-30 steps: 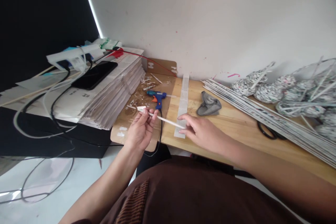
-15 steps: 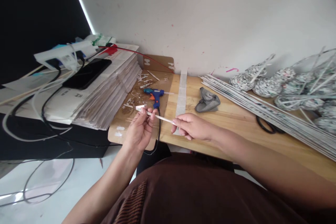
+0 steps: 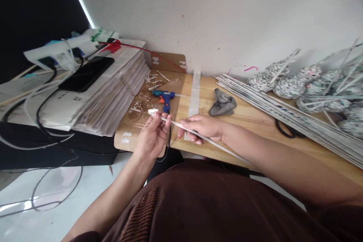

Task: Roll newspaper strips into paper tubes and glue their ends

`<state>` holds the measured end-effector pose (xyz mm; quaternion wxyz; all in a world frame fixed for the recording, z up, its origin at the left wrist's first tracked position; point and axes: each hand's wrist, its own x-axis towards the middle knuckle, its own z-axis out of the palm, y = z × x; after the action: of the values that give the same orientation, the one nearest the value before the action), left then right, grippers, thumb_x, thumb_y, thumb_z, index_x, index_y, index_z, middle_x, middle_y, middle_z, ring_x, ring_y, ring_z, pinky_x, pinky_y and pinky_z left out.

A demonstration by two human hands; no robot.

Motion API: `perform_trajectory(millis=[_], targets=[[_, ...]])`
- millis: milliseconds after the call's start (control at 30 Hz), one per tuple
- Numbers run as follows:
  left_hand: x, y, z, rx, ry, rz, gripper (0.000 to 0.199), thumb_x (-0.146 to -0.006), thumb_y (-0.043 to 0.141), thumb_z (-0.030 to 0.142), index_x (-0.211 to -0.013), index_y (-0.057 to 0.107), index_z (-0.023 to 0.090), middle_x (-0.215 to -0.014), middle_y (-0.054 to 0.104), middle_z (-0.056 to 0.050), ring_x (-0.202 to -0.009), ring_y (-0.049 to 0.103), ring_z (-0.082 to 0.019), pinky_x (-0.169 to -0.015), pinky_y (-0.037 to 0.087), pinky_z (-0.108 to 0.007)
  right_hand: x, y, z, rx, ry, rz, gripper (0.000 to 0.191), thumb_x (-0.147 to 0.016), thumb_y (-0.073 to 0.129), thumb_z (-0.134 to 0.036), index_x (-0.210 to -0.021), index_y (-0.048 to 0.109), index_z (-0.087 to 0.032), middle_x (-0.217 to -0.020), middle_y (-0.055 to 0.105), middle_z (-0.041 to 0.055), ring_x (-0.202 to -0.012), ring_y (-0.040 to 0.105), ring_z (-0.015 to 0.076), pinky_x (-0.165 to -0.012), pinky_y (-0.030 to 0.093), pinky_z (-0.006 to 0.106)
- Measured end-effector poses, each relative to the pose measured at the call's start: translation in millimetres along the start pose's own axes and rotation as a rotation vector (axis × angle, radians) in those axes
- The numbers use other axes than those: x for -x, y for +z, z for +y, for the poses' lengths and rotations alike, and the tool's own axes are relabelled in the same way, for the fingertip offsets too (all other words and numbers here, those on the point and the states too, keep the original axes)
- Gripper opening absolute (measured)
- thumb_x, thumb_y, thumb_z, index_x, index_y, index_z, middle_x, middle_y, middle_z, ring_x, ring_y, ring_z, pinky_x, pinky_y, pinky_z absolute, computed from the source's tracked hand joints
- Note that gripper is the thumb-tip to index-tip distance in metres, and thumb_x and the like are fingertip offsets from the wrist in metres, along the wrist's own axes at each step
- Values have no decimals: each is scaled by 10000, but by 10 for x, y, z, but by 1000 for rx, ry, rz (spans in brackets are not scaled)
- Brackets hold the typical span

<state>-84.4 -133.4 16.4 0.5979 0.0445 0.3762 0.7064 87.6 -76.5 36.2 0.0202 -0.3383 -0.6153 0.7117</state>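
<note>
Between my hands runs a thin rolled paper stick (image 3: 218,146), slanting down to the right past my right wrist. The fingers of my left hand (image 3: 153,132) pinch it close to its far end, where a small flat flap of paper juts out. My right hand (image 3: 198,127) is closed around it a little further along. Just beyond the fingers, a blue hot glue gun (image 3: 167,98) lies on brown cardboard (image 3: 120,139). A flat strip of newspaper (image 3: 194,100) extends from under my right hand toward the wall.
At left a tall stack of paper (image 3: 113,100) carries a black phone (image 3: 87,73) and a power strip (image 3: 61,55) with cables. A grey cloth (image 3: 223,102), a bundle of paper sticks (image 3: 272,111), black-handled scissors (image 3: 285,128) and several woven paper pieces (image 3: 290,86) occupy the right side.
The paper stick now shows a long length beyond my right hand, which was not visible before. My right hand has shifted slightly left, closer to my left hand. The view has tilted a little.
</note>
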Motion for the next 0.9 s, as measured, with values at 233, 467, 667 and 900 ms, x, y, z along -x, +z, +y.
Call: perform_trajectory(millis=[233,467,667,900], targets=[[-67,-14,3,14,60,40,225,-958,473,95,-816,646,112,-755,680,-32,-783,716,-111,-752,602,-183,225,76,64,988,-265,471,245,-958,531,-363,-974,651,-150,-788,664,73,-684,570,163,-605,328,271],[-63,-14,32,57,-1,16,247,-968,458,110,-815,652,106,-723,669,-30,-725,710,-106,-640,595,-146,236,-66,128,119,-12,-13,532,-1013,283,-500,-992,664,-130,-521,473,-33,-451,455,111,-506,384,253],[-105,-62,102,24,94,68,280,-978,436,116,-797,650,105,-719,668,-29,-732,713,-105,-667,595,-151,433,-157,186,377,-89,158,418,-945,484,-541,-966,662,-164,-686,635,17,-594,545,123,-584,400,259],[-114,-81,-7,6,94,66,233,-959,481,108,-791,643,108,-753,674,-36,-820,719,-123,-813,602,-222,574,-124,380,1070,-249,577,244,-984,484,-321,-995,696,-201,-825,720,46,-718,618,177,-647,372,295]])
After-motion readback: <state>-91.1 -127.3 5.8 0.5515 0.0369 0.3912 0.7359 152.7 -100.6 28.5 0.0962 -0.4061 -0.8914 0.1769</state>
